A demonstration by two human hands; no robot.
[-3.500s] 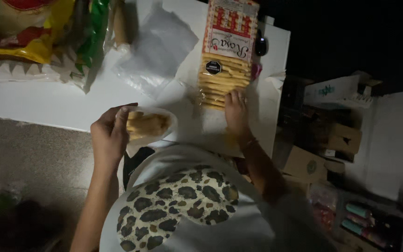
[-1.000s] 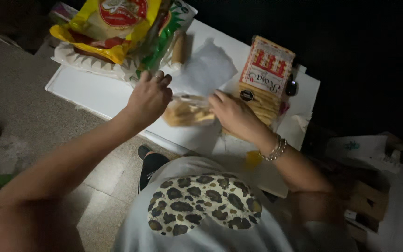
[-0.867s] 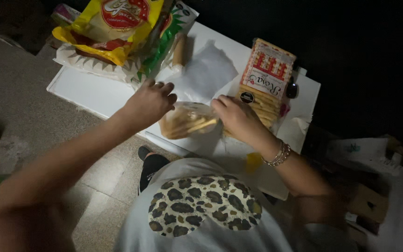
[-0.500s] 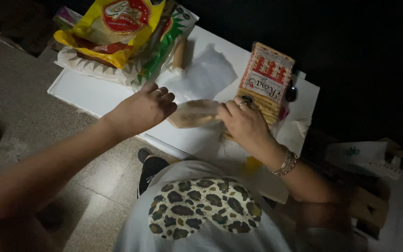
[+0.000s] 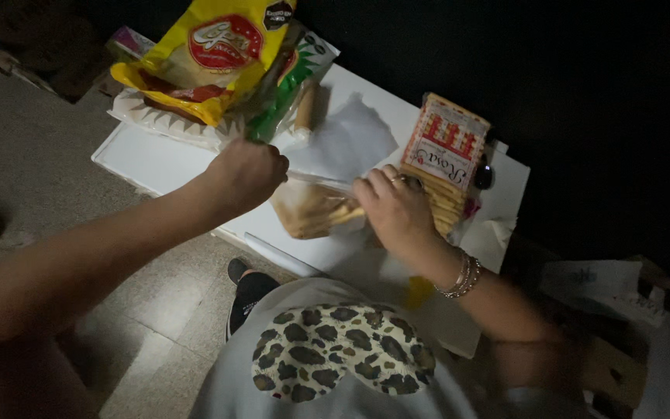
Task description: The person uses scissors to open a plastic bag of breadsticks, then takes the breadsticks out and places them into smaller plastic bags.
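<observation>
Crackers in a clear plastic bag [image 5: 316,209] are what both hands are busy with, over the near edge of the white rectangular table [image 5: 164,167]. The left hand [image 5: 248,172] is closed into a fist, pinching the thin upper edge of the bag and pulling it up and to the left; the right hand [image 5: 397,209] is curled over the bag's right end, fingers bent around it, though whether they are inside the mouth or gripping the outside I cannot tell. The step in hand looks like spreading the bag's mouth while the crackers sit stacked inside. A next move there would call for the left hand's pull to stay steady so the thin film holds taut and the brittle crackers do not get crushed. Just right of the right hand lies the tall red-and-cream cracker packet [image 5: 443,167], open with crackers showing. Farther left on the table sit a crinkled yellow snack bag [image 5: 203,62] and a green wrapper [image 5: 288,89], with a loose sheet of clear film [image 5: 343,143] between
</observation>
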